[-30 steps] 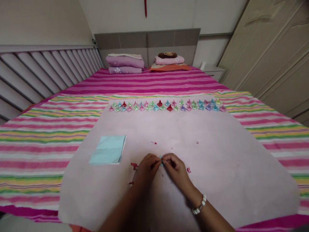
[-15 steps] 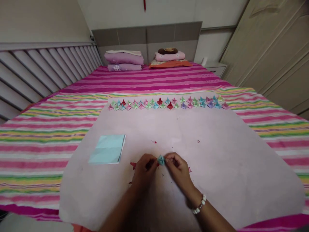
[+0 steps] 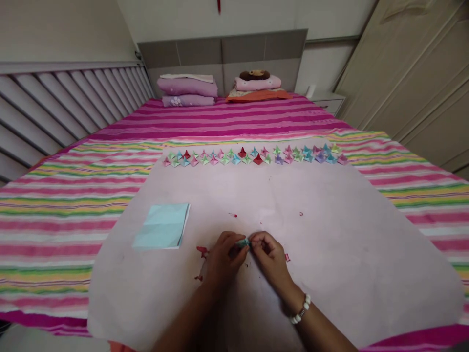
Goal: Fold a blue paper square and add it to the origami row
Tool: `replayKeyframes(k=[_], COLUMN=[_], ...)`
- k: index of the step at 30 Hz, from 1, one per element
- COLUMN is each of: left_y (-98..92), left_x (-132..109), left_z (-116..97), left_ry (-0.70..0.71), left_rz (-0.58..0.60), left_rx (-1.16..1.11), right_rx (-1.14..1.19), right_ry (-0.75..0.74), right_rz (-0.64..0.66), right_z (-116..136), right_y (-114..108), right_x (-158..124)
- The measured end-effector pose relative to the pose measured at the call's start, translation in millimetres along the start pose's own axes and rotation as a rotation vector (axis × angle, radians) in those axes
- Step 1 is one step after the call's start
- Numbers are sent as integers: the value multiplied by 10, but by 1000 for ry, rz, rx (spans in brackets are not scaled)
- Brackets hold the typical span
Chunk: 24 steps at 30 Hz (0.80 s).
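Observation:
A small teal folded paper piece point(image 3: 242, 242) is held up between both hands, low in the middle of the view. The thumb and fingers of my left hand point(image 3: 226, 256) pinch its left side. My right hand point(image 3: 270, 254), with a beaded bracelet on the wrist, pinches at its right edge. Fingers partly cover the piece. Left of the hands lies a stack of light blue paper point(image 3: 163, 226). Farther off, two rows of folded paper pieces point(image 3: 258, 159) in red, pink, green, blue and purple stand along the board's far edge.
The pale board point(image 3: 330, 254) rests on a striped bedspread point(image 3: 47, 215). Red scraps point(image 3: 202, 251) lie beside my left hand, and a red scrap point(image 3: 287, 257) beside my right. Folded bedding point(image 3: 188, 88) sits by the headboard. White rails point(image 3: 73, 102) run along the left.
My left fingers have closed farther over the teal piece, which now looks tilted and narrower. My right hand has barely moved. More of the red scraps by my left hand shows.

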<state>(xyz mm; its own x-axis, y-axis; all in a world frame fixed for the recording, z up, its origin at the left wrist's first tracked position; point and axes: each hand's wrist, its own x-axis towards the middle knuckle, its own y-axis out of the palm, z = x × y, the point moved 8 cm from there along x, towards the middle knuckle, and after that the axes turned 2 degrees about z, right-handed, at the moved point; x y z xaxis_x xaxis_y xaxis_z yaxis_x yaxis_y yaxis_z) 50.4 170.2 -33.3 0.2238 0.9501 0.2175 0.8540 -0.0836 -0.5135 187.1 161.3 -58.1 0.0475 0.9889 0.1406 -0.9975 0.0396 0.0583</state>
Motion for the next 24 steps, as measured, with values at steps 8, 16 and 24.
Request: replayKeyframes(k=[8,16,24], left_y=[61,34,-34], left_x=[17,8,-12], left_z=[36,4,-8], left_ry=[-46,-18,-9], left_rz=[40,-9,-62], left_rx=[111,106,59], right_rx=[-93,-87,-39], right_ry=[7,2,9], right_rz=[-4,-42,-79], right_z=[17,3,-36], right_y=[14,-19,-56], right_x=[-8,-23,-48])
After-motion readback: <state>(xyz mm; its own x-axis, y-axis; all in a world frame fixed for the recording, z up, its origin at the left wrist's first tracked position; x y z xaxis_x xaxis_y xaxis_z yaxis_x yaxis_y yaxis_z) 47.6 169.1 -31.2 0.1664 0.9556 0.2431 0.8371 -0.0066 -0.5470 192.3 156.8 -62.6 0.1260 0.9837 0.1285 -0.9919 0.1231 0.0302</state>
